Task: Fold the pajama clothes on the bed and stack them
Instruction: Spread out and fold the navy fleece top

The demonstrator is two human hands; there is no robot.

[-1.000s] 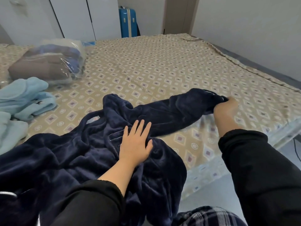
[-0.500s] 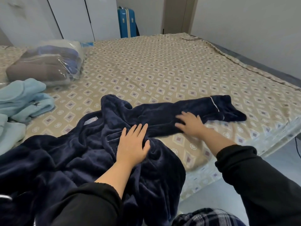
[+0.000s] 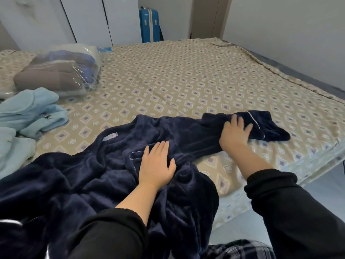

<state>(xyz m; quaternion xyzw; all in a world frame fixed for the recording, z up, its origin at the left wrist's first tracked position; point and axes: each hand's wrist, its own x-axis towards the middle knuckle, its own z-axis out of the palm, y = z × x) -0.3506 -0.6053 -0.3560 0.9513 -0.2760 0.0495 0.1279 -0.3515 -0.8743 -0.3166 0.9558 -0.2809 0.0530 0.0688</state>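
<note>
1. The navy pajama top (image 3: pixel 93 174) lies rumpled at the near edge of the bed (image 3: pixel 186 81), partly hanging over it. Its body is pinned by the left hand (image 3: pixel 155 165), laid flat with fingers spread.
2. The sleeve (image 3: pixel 196 133) is gripped near the cuff (image 3: pixel 268 126) by the right hand (image 3: pixel 236 134), fingers curled into the fabric.
3. The sleeve is best carried straight across the pinned body, so that nothing is dragged askew.
4. The fleece is seen to be plush, thick and slack, and the cuff is trimmed with white piping.

One wide head-worn camera looks forward and down from the near edge of the bed (image 3: pixel 186 75), close above its near part, taking in the far wardrobe doors (image 3: pixel 89 19) and blue suitcase (image 3: pixel 149 25) beyond.
</note>
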